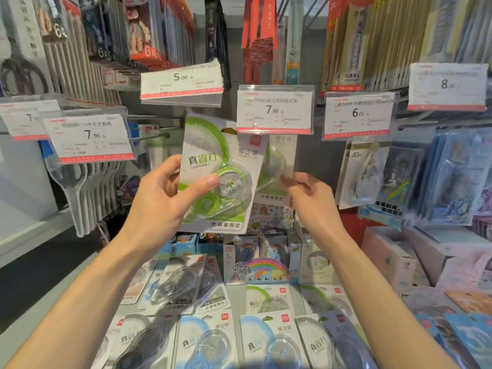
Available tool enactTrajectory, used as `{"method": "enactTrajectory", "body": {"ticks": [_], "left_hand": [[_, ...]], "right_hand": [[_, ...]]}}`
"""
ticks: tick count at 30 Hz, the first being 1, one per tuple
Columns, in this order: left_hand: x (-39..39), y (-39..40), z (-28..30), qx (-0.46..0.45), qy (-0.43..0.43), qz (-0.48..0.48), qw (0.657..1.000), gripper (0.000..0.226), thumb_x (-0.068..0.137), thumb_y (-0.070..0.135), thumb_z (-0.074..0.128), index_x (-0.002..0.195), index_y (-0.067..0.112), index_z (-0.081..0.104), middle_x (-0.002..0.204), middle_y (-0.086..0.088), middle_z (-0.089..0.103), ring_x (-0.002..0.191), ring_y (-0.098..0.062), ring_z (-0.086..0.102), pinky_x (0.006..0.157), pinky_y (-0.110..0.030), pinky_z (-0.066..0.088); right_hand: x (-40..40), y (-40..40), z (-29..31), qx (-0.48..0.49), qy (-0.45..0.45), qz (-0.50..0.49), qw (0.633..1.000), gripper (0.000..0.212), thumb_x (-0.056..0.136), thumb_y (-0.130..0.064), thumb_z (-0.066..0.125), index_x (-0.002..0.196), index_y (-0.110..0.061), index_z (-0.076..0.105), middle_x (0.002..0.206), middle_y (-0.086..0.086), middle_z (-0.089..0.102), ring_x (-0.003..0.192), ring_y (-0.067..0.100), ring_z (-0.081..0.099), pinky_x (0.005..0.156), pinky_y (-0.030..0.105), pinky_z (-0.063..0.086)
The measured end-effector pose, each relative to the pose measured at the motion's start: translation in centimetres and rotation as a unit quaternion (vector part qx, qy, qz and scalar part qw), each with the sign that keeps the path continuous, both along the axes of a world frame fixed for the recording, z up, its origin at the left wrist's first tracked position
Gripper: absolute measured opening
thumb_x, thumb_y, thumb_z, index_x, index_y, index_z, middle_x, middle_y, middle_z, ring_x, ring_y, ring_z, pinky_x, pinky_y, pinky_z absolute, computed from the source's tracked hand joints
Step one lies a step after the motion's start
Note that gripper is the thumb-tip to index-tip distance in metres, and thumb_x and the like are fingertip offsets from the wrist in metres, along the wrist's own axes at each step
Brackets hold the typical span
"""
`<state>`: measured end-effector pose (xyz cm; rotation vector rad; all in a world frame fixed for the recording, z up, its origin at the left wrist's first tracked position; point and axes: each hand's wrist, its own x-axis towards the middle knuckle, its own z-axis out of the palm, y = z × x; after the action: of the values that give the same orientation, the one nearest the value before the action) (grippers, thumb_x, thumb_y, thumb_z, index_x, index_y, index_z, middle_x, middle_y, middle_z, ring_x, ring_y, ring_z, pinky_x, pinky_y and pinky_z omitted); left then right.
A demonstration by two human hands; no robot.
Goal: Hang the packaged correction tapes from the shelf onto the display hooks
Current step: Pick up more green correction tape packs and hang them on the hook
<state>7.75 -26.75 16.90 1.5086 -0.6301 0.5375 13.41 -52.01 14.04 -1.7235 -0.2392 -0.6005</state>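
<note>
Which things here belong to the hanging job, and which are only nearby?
Job:
- green tape pack in left hand
- hung green pack touched by right hand
- tape packs on shelf

Nearby:
- scissors
- 6.00 price tag
- pony stickers

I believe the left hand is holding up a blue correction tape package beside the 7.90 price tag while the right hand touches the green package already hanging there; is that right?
Not quite: the package in the left hand is green, not blue, as the head view shows. The rest holds: it is held up beside the 7.90 price tag, and the right hand touches the green hanging package.
</note>
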Motion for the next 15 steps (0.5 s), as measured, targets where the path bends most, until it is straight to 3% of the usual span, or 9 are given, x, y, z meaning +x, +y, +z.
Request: {"method": "enactTrajectory", "body": {"ticks": [1, 3, 5, 8, 11, 15], "left_hand": [[0.1, -0.2, -0.2, 0.006, 0.004, 0.001, 1.000, 0.037, 0.079, 0.030, 0.077, 0.115, 0.024, 0.070, 0.110, 0.008, 0.080, 0.100, -0.010, 0.076, 0.084, -0.022, 0.059], [0.5, -0.9, -0.5, 0.017, 0.011, -0.002, 1.000, 0.035, 0.080, 0.028, 0.077, 0.114, 0.021, 0.070, 0.106, 0.010, 0.081, 0.095, -0.005, 0.076, 0.079, -0.015, 0.056], [1.0, -1.9, -0.8, 0.018, 0.024, -0.008, 1.000, 0.031, 0.079, 0.027, 0.077, 0.109, 0.020, 0.069, 0.099, 0.013, 0.082, 0.090, -0.001, 0.076, 0.073, -0.010, 0.054], [1.8, -3.6, -1.2, 0.006, 0.058, -0.010, 0.998, 0.037, 0.074, 0.035, 0.079, 0.106, 0.024, 0.066, 0.095, 0.012, 0.082, 0.090, -0.005, 0.078, 0.071, -0.008, 0.053], [2.1, -5.2, -1.4, 0.009, 0.086, -0.036, 0.996, 0.044, 0.075, 0.036, 0.082, 0.113, 0.023, 0.066, 0.102, 0.008, 0.082, 0.096, -0.012, 0.078, 0.076, -0.017, 0.058], [2.2, -6.1, -1.3, 0.045, 0.074, -0.042, 0.995, 0.035, 0.089, 0.022, 0.080, 0.120, 0.024, 0.063, 0.107, 0.009, 0.081, 0.102, -0.010, 0.076, 0.088, -0.023, 0.059]], "right_hand": [[-0.4, -0.4, -0.5, -0.002, -0.012, -0.014, 1.000, 0.005, 0.100, -0.038, 0.065, 0.099, -0.042, 0.065, 0.080, -0.027, 0.075, 0.075, -0.015, 0.067, 0.071, 0.006, 0.053], [-1.3, -1.2, -1.2, 0.030, -0.029, -0.044, 0.998, 0.007, 0.100, -0.033, 0.066, 0.107, -0.034, 0.068, 0.099, -0.013, 0.077, 0.093, -0.001, 0.072, 0.091, 0.027, 0.060], [-2.2, -1.7, -1.3, 0.052, -0.044, -0.064, 0.996, 0.012, 0.099, -0.030, 0.068, 0.110, -0.026, 0.070, 0.100, -0.005, 0.078, 0.094, 0.010, 0.074, 0.094, 0.042, 0.060], [-3.6, -1.9, -1.4, 0.025, -0.044, -0.019, 0.999, 0.017, 0.096, -0.040, 0.069, 0.106, -0.027, 0.073, 0.094, -0.006, 0.080, 0.087, 0.008, 0.075, 0.089, 0.039, 0.063], [-4.7, -1.1, -1.8, -0.045, -0.007, 0.057, 0.997, 0.034, 0.086, -0.061, 0.070, 0.111, -0.038, 0.072, 0.108, -0.017, 0.078, 0.102, 0.003, 0.073, 0.091, 0.029, 0.058], [-4.8, -0.3, -1.9, 0.022, 0.001, 0.100, 0.995, 0.042, 0.082, -0.046, 0.080, 0.117, -0.025, 0.070, 0.112, -0.007, 0.080, 0.107, 0.011, 0.075, 0.092, 0.030, 0.057]]}}
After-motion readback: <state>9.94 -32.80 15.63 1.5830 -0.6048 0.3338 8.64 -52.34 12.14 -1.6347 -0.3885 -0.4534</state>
